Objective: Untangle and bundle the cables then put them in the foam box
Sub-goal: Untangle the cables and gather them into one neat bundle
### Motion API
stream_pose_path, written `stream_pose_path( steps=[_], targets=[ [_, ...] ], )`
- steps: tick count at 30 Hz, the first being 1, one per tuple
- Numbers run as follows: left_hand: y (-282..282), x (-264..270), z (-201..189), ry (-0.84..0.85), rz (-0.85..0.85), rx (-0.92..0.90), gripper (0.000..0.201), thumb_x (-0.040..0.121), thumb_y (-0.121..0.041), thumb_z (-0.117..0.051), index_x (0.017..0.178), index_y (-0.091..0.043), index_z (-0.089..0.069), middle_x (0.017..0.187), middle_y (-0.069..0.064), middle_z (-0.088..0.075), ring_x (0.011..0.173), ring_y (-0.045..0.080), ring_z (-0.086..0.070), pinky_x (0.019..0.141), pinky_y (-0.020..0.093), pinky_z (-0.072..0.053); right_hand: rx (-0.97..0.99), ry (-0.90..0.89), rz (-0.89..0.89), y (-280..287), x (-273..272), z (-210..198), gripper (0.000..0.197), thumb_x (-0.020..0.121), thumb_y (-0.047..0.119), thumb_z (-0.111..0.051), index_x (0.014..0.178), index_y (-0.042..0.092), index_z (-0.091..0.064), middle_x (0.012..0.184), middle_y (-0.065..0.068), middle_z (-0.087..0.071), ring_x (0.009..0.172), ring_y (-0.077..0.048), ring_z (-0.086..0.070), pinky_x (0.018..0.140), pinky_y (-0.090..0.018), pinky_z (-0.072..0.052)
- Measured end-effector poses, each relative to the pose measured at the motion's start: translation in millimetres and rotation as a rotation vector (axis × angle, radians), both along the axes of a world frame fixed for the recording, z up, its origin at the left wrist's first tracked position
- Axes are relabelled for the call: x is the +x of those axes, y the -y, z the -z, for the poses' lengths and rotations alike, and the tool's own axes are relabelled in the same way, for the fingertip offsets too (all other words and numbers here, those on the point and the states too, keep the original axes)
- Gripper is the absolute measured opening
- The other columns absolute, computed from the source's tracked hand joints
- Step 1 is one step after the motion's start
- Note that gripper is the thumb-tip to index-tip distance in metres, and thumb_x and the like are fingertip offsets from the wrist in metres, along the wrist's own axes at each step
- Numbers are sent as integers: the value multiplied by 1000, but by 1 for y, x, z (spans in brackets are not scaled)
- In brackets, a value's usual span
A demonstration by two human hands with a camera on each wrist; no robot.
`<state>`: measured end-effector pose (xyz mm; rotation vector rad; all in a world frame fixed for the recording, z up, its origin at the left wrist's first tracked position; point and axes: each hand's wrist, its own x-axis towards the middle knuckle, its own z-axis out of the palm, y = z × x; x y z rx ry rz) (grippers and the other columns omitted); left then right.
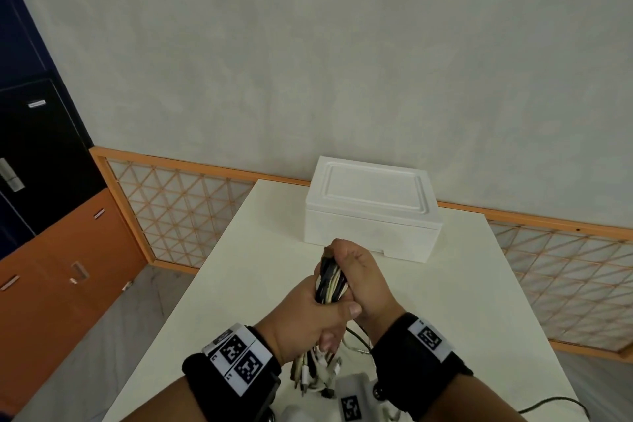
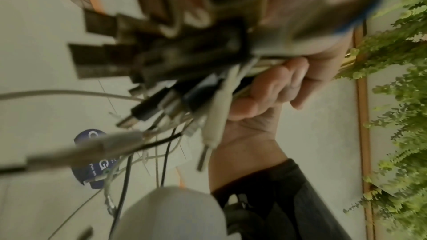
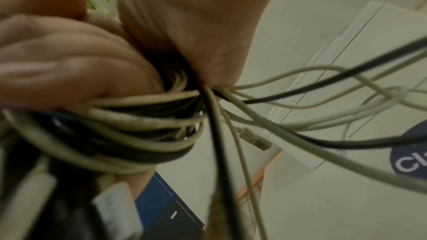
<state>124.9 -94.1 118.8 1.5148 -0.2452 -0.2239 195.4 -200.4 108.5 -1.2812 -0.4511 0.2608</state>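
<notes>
The fingers of the left hand are curled tight round the lower part of a bundle of black and white cables, thumb laid across the front; the right hand wraps the upper part, its fingers closed round the same bundle, so both hands grip it just above the white counter. From the left wrist view a spray of connectors sticks out below the grip, USB plugs and a thin jack among them. From the right wrist view several loose strands trail away from the coil, black and pale ones crossing each other.

The foam box sits beyond the hands at the far side of the counter, and its lid looks to be on.

Risks, as I judge them: the trailing strands are not yet gathered, so lifting now could drag them across the counter and snag a plug on the white devices lying near the wrists. Freeing one hand to open the lid may let the coil spring apart, since nothing visible ties it. The dangling connectors could also catch on the box rim during placing.
</notes>
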Motion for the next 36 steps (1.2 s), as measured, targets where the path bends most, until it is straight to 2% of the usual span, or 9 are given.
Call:
stream_pose_path(
  steps=[5, 7, 12, 17, 24, 27, 31, 33, 36],
  targets=[
    [1, -1, 3, 5, 62, -19, 31, 85, -17, -62, 56, -19, -51, 40, -2, -42, 35, 15, -40, 51, 27, -43, 8, -193, 101, -5, -1, -7, 48, 76, 45, -63, 56, 3, -54, 57, -13, -52, 49, -21, -49, 53, -27, -42],
    [2, -2, 3, -1, 69, -12, 29, 85, -15, -61, 57, -17, -52, 43, -1, -46, 38, 15, -45, 52, 26, -44, -12, -194, 97, -4, -2, -6, 48, 74, 48, -66, 55, 6, -54, 57, -14, -53, 50, -21, -49, 56, -29, -42],
    [-5, -4, 1, -14, 12, -85, 14, 82, -15, -64, 69, -17, -69, 64, 8, -69, 63, 20, -66, 66, 26, -51, -289, 129, 138, 4, -2, 10, 53, 90, 60, -38, 71, 15, -58, 65, 0, -61, 65, -14, -59, 65, -31, -49],
    [-17, 6, -1, -99, -125, -428, 32, 69, -20, -70, 53, -11, -44, 39, 0, -37, 35, 14, -39, 44, 24, -38, -737, 408, 133, 16, -9, 56, 38, 90, 64, -24, 86, 29, -40, 71, -1, -59, 65, -22, -58, 67, -47, -48],
    [-14, 6, 5, -104, -116, -531, 33, 69, -18, -74, 50, -12, -47, 39, -1, -36, 33, 11, -37, 41, 23, -38, -904, 609, 115, 6, -18, 60, 20, 93, 26, -46, 106, 11, -45, 82, -6, -59, 62, -24, -58, 54, -43, -49],
    [-16, 8, 4, -99, -99, -603, 34, 63, -26, -86, 63, -7, -58, 40, -3, -37, 34, 9, -38, 41, 22, -41, -943, 739, 67, 1, -24, 58, 19, 87, 24, -46, 103, 15, -42, 83, -12, -57, 53, -25, -55, 37, -32, -45],
    [-17, 9, 3, -170, -123, -657, 71, 49, -26, -93, 106, 7, -66, 43, -1, -40, 36, 10, -40, 42, 23, -40, -1014, 777, 67, -8, -27, 70, 20, 84, 25, -53, 101, 15, -47, 85, -7, -52, 66, -20, -52, 48, -29, -43],
    [-18, 10, 3, -144, -137, -664, 83, 45, -26, -95, 115, 3, -62, 52, 7, -54, 46, 16, -54, 50, 25, -48, -853, 693, 114, -6, -29, 56, 20, 91, 25, -52, 107, 13, -50, 92, -5, -54, 75, -14, -55, 60, -25, -47],
    [-16, 12, 1, -95, -194, -647, 92, 46, -25, -93, 127, -4, -54, 103, 23, -70, 100, 29, -68, 84, 31, -56, -806, 557, 32, 2, -32, 49, 28, 88, 20, -55, 115, 10, -50, 101, -2, -64, 88, -6, -62, 78, -30, -54]
  ],
)
